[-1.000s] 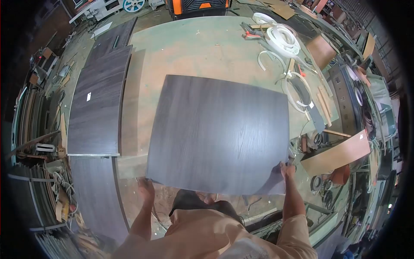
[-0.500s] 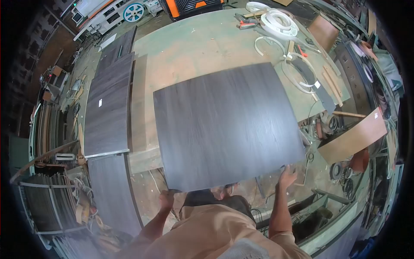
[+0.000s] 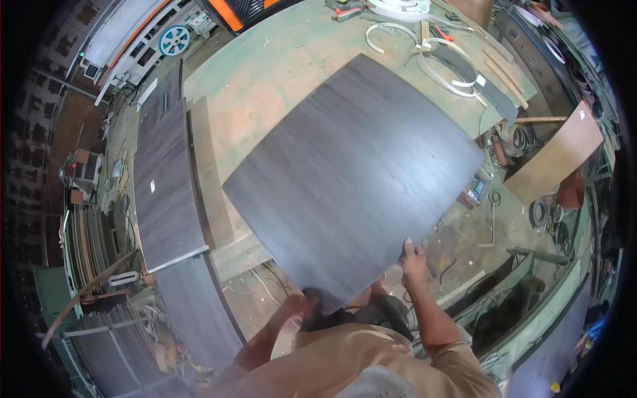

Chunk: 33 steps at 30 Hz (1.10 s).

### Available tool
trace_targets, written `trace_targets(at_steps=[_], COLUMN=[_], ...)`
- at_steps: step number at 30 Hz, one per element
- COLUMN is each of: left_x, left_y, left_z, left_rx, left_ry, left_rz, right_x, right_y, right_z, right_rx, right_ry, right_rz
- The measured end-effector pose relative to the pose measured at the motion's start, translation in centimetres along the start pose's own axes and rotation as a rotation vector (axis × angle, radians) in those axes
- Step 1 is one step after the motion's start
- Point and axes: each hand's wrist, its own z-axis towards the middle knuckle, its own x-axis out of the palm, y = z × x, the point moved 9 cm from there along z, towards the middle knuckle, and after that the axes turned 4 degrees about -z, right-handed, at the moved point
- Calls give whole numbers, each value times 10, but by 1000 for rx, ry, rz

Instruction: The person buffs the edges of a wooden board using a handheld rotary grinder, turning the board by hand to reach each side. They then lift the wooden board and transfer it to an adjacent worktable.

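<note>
A large dark wood-grain panel [image 3: 358, 172] lies in front of me, turned at an angle, its far part over the green worktable [image 3: 285, 66] and its near corner close to my body. My left hand [image 3: 296, 307] is closed on the panel near that corner; its fingers are partly hidden and a little blurred. Along the near right edge, my right hand [image 3: 414, 260] grips the panel, thumb on top and the other fingers mostly hidden underneath.
Dark panels [image 3: 169, 179] are laid along the left. White edging coils [image 3: 458, 69] and a red-handled tool [image 3: 346, 13] sit on the table's far right. A brown board [image 3: 557, 156] leans at right, beside tape rolls [image 3: 539, 213] on the floor. A machine with a blue wheel [image 3: 174, 40] stands far left.
The panel has turned counterclockwise, its near left corner swinging right towards my body and its right side moving away. My left hand has moved right, my right hand slightly left. The view has shifted too.
</note>
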Motion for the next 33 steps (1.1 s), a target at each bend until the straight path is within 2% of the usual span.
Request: trace_targets(at_steps=[1,2,3,4,5,6,7,9,12,14,16,17,19,20,22,24,25,27,28,29,30,31,33], left_x=[-32,-57,-93,-129,-149,-158,-160,-155,-146,-138,-129,-126,-115,-100,-72,-45,-32,-7,-9,-7,-6,-7,1], left_y=[24,54,61,47,27,12,5,-8,10,-14,-23,-21,-22,-21,-14,-21,0,2,-10,-28,-45,-52,-23], left_z=[6,35,34,36,25,4,-4,-8,9,-3,-7,-6,-7,-9,-10,-13,-3,9,-1,-22,-37,-37,-17], left_rx=[-193,258,233,211,103,-11,-1,81,129,150,174,195,223,174,129,398,406,723,731,717,691,690,190], left_ry=[-149,-62,-208,-349,-433,-515,-507,-332,-365,-374,-382,-396,-399,-336,-265,-88,-82,88,90,219,351,352,190], left_rz=[-264,-1078,-843,-607,-841,-1070,-1074,-1133,-1173,-1176,-1184,-1177,-1173,-1194,-1208,-1127,-1124,-773,-769,-965,-1159,-1159,-1281], right_x=[3,7,11,24,36,40,43,59,86,98,90,91,81,81,63,42,26,3,-9,-17,-21,-27,-37], right_y=[-3,-7,-15,-26,-36,-55,-75,-102,-129,-134,-133,-138,-137,-118,-92,-101,-106,-106,-105,-110,-109,-105,-105], right_z=[-14,-27,-40,-57,-72,-84,-95,-118,-142,-151,-159,-160,-155,-164,-185,-175,-168,-160,-155,-144,-140,-137,-129], right_rx=[26,49,48,46,38,93,148,124,137,152,230,226,106,99,187,156,128,97,73,-39,-40,-93,-141], right_ry=[21,40,25,71,122,112,101,156,234,263,113,110,19,12,-187,-258,-323,-393,-459,-504,-506,-525,-538], right_rz=[-13,-29,-39,81,204,84,-31,-36,30,83,0,-2,60,57,100,76,49,-27,-105,-20,-19,-111,-206])
